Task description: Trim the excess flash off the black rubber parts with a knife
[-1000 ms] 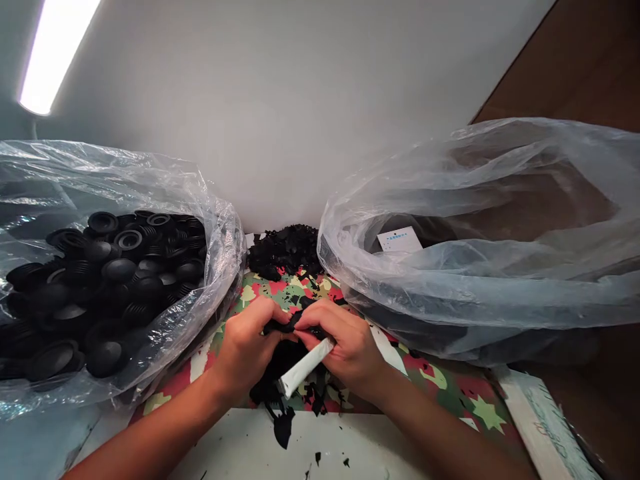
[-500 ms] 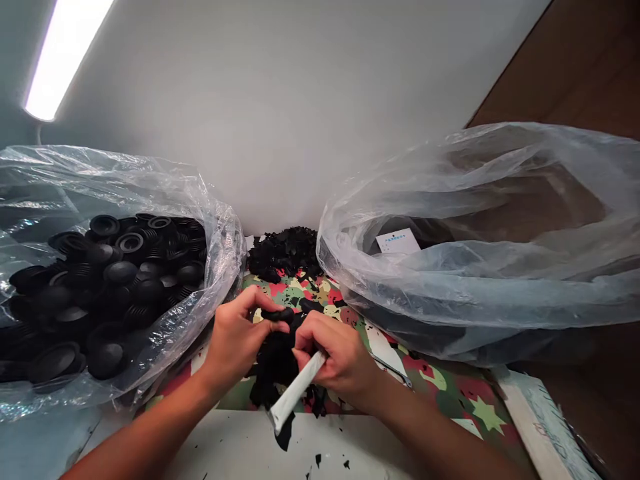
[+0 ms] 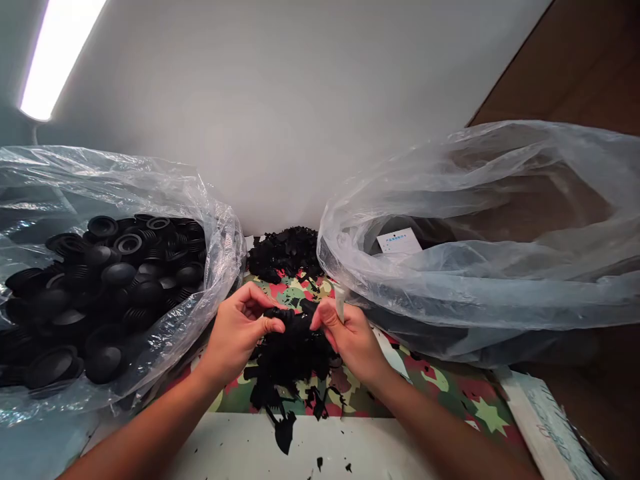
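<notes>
My left hand (image 3: 237, 330) and my right hand (image 3: 350, 333) meet over the camouflage-patterned cloth (image 3: 440, 387), both pinching one small black rubber part (image 3: 293, 320) between fingertips. My right hand also keeps a white-handled tool (image 3: 340, 303), seen only as a pale sliver sticking up between its fingers. Under the hands lies a heap of black rubber trimmings (image 3: 293, 363).
A clear plastic bag (image 3: 165, 180) at left holds several black round rubber caps (image 3: 115, 273). A larger clear bag (image 3: 480, 267) at right contains a white label card (image 3: 399, 241). A second pile of black scraps (image 3: 285, 252) sits by the wall. A white board (image 3: 240, 447) lies nearest me.
My right hand has swung the white tool from pointing down toward me to nearly upright. Both hands have shifted slightly away from me, and the black part is now pinched between them.
</notes>
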The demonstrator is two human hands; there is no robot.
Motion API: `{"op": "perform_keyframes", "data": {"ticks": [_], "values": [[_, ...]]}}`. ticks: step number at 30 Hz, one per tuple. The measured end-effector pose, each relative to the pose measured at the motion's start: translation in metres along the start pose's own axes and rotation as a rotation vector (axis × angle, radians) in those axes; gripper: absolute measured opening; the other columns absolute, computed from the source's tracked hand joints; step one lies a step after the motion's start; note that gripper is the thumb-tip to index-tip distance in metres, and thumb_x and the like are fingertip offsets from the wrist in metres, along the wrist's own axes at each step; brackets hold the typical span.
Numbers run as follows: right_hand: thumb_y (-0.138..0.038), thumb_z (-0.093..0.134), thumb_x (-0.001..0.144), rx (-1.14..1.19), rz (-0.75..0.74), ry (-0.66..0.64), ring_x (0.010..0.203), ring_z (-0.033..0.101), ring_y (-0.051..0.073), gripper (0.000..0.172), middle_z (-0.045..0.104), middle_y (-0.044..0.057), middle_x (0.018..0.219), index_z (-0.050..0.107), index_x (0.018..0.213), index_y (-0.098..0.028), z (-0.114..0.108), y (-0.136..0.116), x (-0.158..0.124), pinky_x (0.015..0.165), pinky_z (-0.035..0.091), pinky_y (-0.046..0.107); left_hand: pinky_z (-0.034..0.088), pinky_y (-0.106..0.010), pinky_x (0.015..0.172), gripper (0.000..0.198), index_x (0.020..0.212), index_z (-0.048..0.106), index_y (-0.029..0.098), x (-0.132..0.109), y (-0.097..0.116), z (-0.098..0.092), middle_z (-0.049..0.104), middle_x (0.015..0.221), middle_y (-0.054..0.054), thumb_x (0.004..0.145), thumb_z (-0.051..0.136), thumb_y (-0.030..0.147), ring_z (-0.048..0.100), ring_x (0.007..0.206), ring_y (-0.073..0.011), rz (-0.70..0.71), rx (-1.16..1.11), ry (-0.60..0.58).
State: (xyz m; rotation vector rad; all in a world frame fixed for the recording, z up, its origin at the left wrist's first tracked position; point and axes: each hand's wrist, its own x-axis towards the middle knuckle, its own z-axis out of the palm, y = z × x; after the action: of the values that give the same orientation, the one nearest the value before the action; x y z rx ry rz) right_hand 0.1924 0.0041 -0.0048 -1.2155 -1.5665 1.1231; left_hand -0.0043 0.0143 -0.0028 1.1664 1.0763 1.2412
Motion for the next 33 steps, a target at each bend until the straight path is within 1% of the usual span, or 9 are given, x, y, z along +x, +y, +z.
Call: {"op": "perform_keyframes", "data": {"ticks": [4, 7, 10, 14, 17, 22, 25, 29, 33], "values": [[-0.058, 0.057, 0.090, 0.086, -0.013, -0.020, 0.060, 0.051, 0.010, 0.043, 0.057, 0.000, 0.066, 0.060, 0.088, -0.016, 0.003, -0.003, 0.000, 0.056, 0.039, 0.020, 0.049, -0.023, 0.063, 0.042, 0.074, 0.057, 0.017, 0.000, -0.006, 0.001, 0.071, 0.074, -0.002, 0.054, 0.093, 0.027, 0.064, 0.069, -0.0145, -0.066, -0.092, -0.019], [-0.057, 0.049, 0.095, 0.152, 0.030, -0.110, 0.051, 0.042, 0.008, 0.044, 0.050, -0.003, 0.054, 0.062, 0.087, -0.015, 0.005, -0.007, -0.001, 0.053, 0.035, 0.020, 0.047, -0.021, 0.062, 0.041, 0.074, 0.058, 0.017, -0.002, -0.007, 0.003, 0.072, 0.076, -0.002, 0.055, 0.093, 0.027, 0.063, 0.069, -0.0133, -0.090, -0.119, -0.035], [-0.056, 0.059, 0.089, 0.185, 0.069, -0.143, 0.050, 0.044, 0.008, 0.042, 0.050, -0.004, 0.052, 0.061, 0.077, -0.016, 0.005, -0.012, -0.002, 0.053, 0.037, 0.021, 0.051, -0.023, 0.068, 0.037, 0.076, 0.060, 0.017, -0.003, -0.006, 0.006, 0.074, 0.082, -0.004, 0.058, 0.092, 0.024, 0.067, 0.077, -0.0160, -0.080, -0.130, -0.084], [-0.050, 0.065, 0.086, 0.219, 0.063, -0.102, 0.053, 0.050, 0.010, 0.036, 0.054, -0.002, 0.054, 0.061, 0.074, -0.016, 0.006, -0.016, -0.003, 0.057, 0.043, 0.022, 0.053, -0.027, 0.080, 0.044, 0.103, 0.069, 0.021, -0.004, -0.004, 0.009, 0.075, 0.094, -0.006, 0.065, 0.089, 0.030, 0.069, 0.093, -0.0201, -0.052, -0.162, -0.121], [-0.048, 0.063, 0.086, 0.232, 0.069, -0.066, 0.053, 0.050, 0.010, 0.033, 0.054, -0.003, 0.052, 0.062, 0.075, -0.016, 0.008, -0.015, -0.004, 0.059, 0.045, 0.023, 0.053, -0.029, 0.081, 0.037, 0.095, 0.075, 0.020, -0.004, -0.004, 0.011, 0.074, 0.094, -0.008, 0.067, 0.088, 0.041, 0.067, 0.090, -0.0202, -0.083, -0.206, -0.129], [-0.046, 0.063, 0.085, 0.250, 0.075, -0.055, 0.051, 0.048, 0.009, 0.032, 0.051, -0.004, 0.050, 0.062, 0.075, -0.016, 0.010, -0.014, -0.003, 0.059, 0.044, 0.022, 0.053, -0.028, 0.078, 0.034, 0.087, 0.076, 0.020, -0.005, -0.003, 0.013, 0.074, 0.093, -0.006, 0.064, 0.089, 0.041, 0.066, 0.085, -0.0182, -0.150, -0.293, -0.116], [-0.044, 0.061, 0.086, 0.193, 0.040, -0.038, 0.050, 0.047, 0.008, 0.031, 0.052, -0.003, 0.051, 0.060, 0.073, -0.016, 0.009, -0.013, -0.004, 0.054, 0.040, 0.021, 0.052, -0.032, 0.088, 0.030, 0.095, 0.076, 0.022, -0.006, -0.001, 0.011, 0.073, 0.102, -0.007, 0.073, 0.083, 0.041, 0.066, 0.097, -0.0214, -0.044, -0.135, -0.132], [-0.034, 0.059, 0.091, -0.104, -0.129, 0.109, 0.048, 0.044, 0.007, 0.030, 0.053, -0.003, 0.054, 0.057, 0.066, -0.016, 0.010, -0.005, -0.008, 0.049, 0.033, 0.020, 0.047, -0.034, 0.099, 0.037, 0.111, 0.074, 0.028, -0.010, 0.005, 0.006, 0.065, 0.122, -0.006, 0.075, 0.082, 0.033, 0.059, 0.113, -0.0226, 0.218, 0.278, 0.006], [-0.021, 0.061, 0.093, -0.395, -0.529, 0.224, 0.054, 0.051, 0.008, 0.021, 0.061, -0.002, 0.062, 0.062, 0.072, -0.016, 0.016, 0.007, -0.009, 0.055, 0.036, 0.022, 0.054, -0.029, 0.078, 0.037, 0.108, 0.071, 0.024, -0.011, 0.004, 0.006, 0.069, 0.103, -0.005, 0.074, 0.081, 0.034, 0.065, 0.088, -0.0180, 0.034, 0.181, -0.067]]}}
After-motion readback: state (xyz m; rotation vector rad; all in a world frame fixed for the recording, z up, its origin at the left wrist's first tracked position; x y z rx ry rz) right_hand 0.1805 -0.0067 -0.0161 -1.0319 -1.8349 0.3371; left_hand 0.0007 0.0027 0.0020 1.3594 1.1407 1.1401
